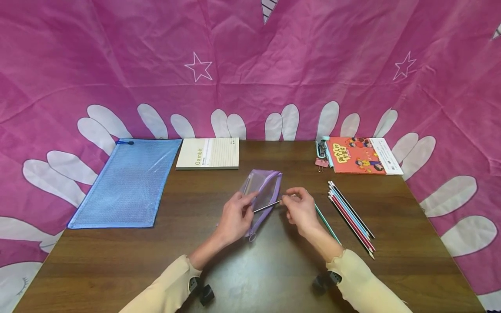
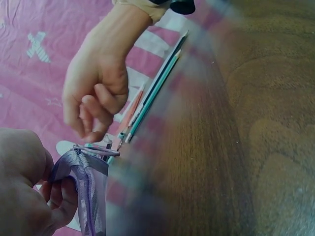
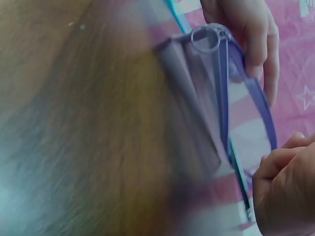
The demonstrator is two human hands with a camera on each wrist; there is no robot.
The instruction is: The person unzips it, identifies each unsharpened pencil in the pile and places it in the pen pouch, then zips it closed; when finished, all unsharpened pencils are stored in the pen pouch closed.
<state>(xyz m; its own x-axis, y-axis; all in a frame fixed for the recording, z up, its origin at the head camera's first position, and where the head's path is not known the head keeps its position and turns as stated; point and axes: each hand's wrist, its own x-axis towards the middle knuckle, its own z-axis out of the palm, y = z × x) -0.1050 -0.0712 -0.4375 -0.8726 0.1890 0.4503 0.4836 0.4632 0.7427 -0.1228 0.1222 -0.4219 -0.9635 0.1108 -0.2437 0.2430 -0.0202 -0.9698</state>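
Brown wooden table [image 1: 250, 269], pink star-print cloth [image 1: 242, 65] draped behind.

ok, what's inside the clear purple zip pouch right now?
In the clear purple zip pouch, held by the left hand, one pale pencil shows through the plastic. The right hand pinches a thin dark pencil poking into its mouth. The hand-covered lower part is hidden.
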